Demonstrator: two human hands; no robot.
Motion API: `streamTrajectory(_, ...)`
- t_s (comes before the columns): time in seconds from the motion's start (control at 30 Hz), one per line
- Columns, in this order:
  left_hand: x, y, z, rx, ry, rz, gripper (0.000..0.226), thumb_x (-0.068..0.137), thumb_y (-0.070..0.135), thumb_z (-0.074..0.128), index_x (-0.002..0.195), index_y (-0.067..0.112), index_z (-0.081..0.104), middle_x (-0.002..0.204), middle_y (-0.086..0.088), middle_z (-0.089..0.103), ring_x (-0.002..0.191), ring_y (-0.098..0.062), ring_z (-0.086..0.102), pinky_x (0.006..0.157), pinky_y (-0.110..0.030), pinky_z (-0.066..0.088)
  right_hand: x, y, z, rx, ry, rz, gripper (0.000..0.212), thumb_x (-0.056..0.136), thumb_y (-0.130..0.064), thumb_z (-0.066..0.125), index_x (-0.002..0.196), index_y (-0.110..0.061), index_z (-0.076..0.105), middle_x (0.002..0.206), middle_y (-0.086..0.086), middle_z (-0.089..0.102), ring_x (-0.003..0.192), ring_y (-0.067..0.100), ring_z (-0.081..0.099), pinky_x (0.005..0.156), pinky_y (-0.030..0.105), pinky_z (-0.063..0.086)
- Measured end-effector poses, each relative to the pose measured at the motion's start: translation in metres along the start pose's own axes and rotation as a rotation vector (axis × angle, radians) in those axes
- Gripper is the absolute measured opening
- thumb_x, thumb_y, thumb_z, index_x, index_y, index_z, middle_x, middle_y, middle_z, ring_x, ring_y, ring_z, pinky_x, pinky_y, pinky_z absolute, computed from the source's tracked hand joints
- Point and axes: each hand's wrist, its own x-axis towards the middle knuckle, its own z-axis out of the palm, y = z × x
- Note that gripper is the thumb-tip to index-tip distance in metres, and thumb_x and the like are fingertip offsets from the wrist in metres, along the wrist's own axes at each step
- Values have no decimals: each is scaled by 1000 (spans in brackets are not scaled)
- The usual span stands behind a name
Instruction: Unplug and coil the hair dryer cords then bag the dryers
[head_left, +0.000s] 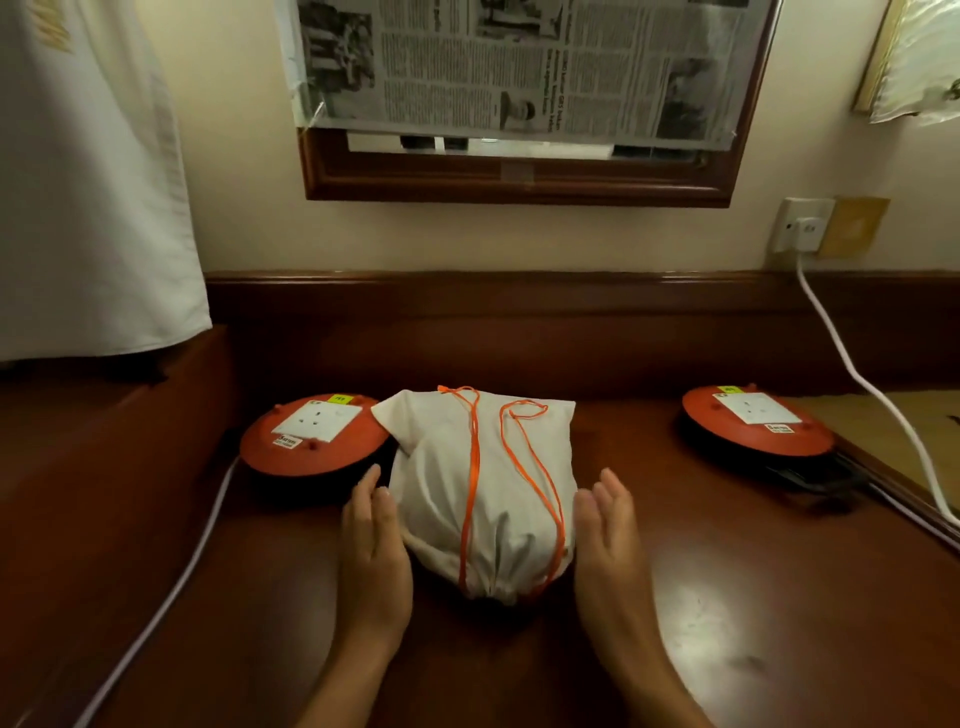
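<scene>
Lying mid-desk, white bag (480, 493) cinched shut, orange drawstring (474, 467) draped over top. Left hand (373, 540) at bag's 9 o'clock, right hand (610, 540) at 3, both flat, released, grasping nothing. Orange reels: one (311, 434) at 10, another (756, 421) at 2. Desk (727, 597) dark wood.

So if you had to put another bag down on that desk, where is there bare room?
The widest bare patch of desk lies between the white bag and the right orange reel. The near edge by the right hand is free too. It is crowded on the left, where the left hand, left orange reel and its cable sit close.
</scene>
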Motion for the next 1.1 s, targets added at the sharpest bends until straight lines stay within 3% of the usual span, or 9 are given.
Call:
streamTrajectory(0.13,-12,0,11,-19,-170,-22,48,105,41,28,151,29,30,154,11,35,138,-1,32,107,-21,27,-28,2,12,-12,-113,-46,68,94,-63,45,153,-32,33,149,-23,36,137,-6,34,112,21,33)
streamTrajectory(0.23,-17,-4,23,19,-246,-23,68,92,67,30,153,36,25,154,12,39,140,-7,37,116,-35,33,-32,0,14,-73,-176,-65,57,100,-45,44,154,-32,30,146,-25,34,137,-7,31,102,7,26)
streamTrajectory(0.3,-16,-6,30,52,-265,-34,73,88,72,27,153,38,21,154,11,39,140,-11,38,116,-41,34,-28,3,13,-94,-174,-70,54,103,-40,44,154,-31,31,148,-22,35,138,-5,31,104,9,26)
streamTrajectory(0.4,-13,-4,38,105,-310,-62,68,92,67,27,153,39,20,152,5,42,138,-19,42,112,-35,35,-16,8,8,-119,-155,-77,52,104,-38,42,154,-29,31,151,-15,36,139,-1,32,110,17,27)
streamTrajectory(0.5,-4,-15,47,188,-362,-96,72,83,82,23,149,53,16,150,3,46,138,-29,42,113,-51,35,-1,14,2,-144,-129,-76,50,105,-37,41,153,-28,33,153,-8,38,140,5,36,113,25,31)
streamTrajectory(0.63,4,-6,63,289,-426,-101,54,102,55,20,153,39,21,156,4,36,149,-31,16,122,-49,4,15,21,-6,-158,-116,-82,50,104,-41,39,152,-29,33,152,-3,39,138,11,40,114,34,38)
streamTrajectory(0.9,28,-7,81,388,-548,-68,54,102,56,15,152,39,23,158,2,33,150,-31,12,123,-45,0,43,26,-15,-208,-102,-94,48,106,-36,37,152,-26,34,153,0,39,139,13,39,108,24,34)
streamTrajectory(1.0,31,-11,80,385,-566,-61,65,91,72,15,149,44,25,157,3,36,149,-36,16,122,-53,10,52,27,-17,-233,-119,-94,48,106,-34,38,152,-24,35,155,0,38,140,12,37,105,19,28)
streamTrajectory(1.1,26,-12,77,453,-570,-47,60,101,58,17,156,35,12,163,4,19,151,-31,1,122,-45,1,56,27,-19,-253,-141,-89,51,106,-37,36,155,-26,30,156,-1,36,141,9,35,104,18,26)
